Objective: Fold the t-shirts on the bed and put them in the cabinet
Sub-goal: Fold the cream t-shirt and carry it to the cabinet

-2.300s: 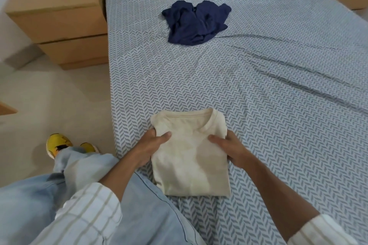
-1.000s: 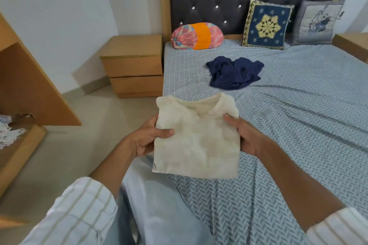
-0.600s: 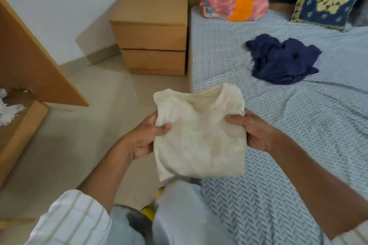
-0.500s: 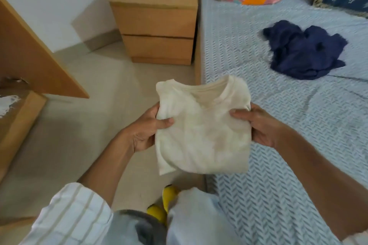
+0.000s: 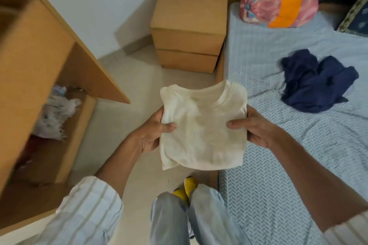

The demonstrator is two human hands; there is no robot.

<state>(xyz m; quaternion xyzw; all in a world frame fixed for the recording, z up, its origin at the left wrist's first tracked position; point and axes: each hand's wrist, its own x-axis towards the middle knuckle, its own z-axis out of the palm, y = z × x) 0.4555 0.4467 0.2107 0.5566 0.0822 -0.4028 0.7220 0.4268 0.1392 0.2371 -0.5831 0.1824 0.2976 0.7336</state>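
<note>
Honestly the risk here was the fold coming undone on the way to the cabinet [image 5: 45, 77]. I only had the folded cream t-shirt [image 5: 203, 129] by its two side edges, and the near left corner was already drooping, so a loose carry could've let the layers slide apart. My left hand [image 5: 153, 131] pinched the left edge and my right hand [image 5: 253, 127] pinched the right, thumbs on top, the shirt hanging between them over the floor. The navy t-shirt [image 5: 314, 83] sat crumpled on the bed [image 5: 298, 165], far right.
</note>
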